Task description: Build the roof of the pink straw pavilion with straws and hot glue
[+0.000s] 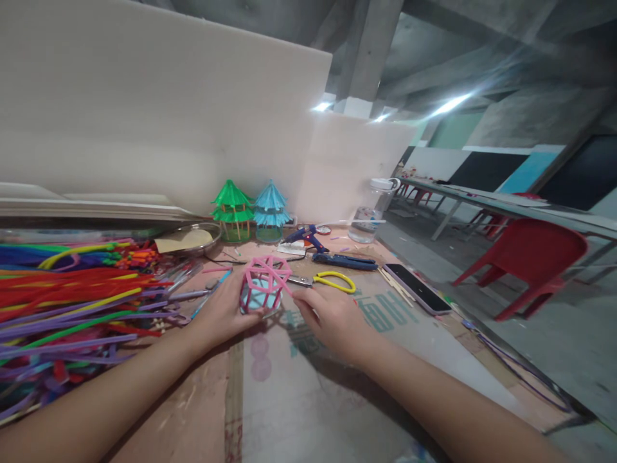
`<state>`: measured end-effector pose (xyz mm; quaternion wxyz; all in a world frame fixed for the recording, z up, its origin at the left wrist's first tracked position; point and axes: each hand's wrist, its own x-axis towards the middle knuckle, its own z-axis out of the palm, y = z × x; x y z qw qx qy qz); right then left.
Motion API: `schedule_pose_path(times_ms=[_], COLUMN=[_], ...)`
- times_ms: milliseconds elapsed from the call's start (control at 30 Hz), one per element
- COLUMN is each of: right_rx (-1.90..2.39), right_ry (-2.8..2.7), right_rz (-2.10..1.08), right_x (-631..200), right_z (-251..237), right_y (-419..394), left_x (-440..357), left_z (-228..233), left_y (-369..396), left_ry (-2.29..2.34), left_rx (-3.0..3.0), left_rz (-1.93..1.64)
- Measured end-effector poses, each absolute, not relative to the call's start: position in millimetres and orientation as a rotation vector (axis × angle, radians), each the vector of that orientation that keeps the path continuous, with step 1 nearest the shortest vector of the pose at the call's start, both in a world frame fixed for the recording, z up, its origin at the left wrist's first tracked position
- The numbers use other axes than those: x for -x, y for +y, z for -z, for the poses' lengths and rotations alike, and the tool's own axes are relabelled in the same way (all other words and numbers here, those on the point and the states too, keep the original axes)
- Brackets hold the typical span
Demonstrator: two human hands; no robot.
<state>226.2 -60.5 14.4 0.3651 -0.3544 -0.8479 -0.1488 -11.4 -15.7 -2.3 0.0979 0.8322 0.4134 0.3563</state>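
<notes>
1. Your left hand (219, 315): fingers closed around the left side of a pink pipe-cleaner frame (266, 284), holding it just above the desk (308, 399).
2. Your right hand (332, 318): fingertips pinched on the frame's right edge, at a pink strut.
3. Pink pipe-cleaner frame: a small cage of pink struts with a pale blue core inside; it sits between both your hands, at the middle of the desk.
4. Yellow-handled scissors (328, 281): flat on the desk, just behind your right hand.
5. Blue glue gun (306, 236): behind the scissors; a dark blue tool (344, 261) lies beside it.
6. Phone (417, 288): face up, to your right, near the desk edge.
7. Pile of pipe cleaners (67, 296): red, purple, green, yellow and blue, heaped to your left.
8. Green pagoda model (232, 209) and blue pagoda model (270, 209): upright, side by side, at the back of the desk against the white board.
9. Clear jar (376, 209): upright, right of the models.
10. Red chair (530, 263): on the floor, well apart to the right.
</notes>
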Motion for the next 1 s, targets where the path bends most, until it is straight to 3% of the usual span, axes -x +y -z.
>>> schedule_pose_path(times_ms=[633,1000], right_rx=[0.772,0.810], right_ry=[-2.138,-2.092], right_rz=[0.382,0.199], right_x=[-225.9,-224.9], right_z=[-27.1,-27.2], right_y=[-65.2,-69.0], left_x=[8.4,13.0], left_z=[1.1,5.5], left_y=[-16.5,-16.6], left_ry=[1.264,1.293], left_rx=[-2.532,-2.637], left_rz=[-1.136,-1.098])
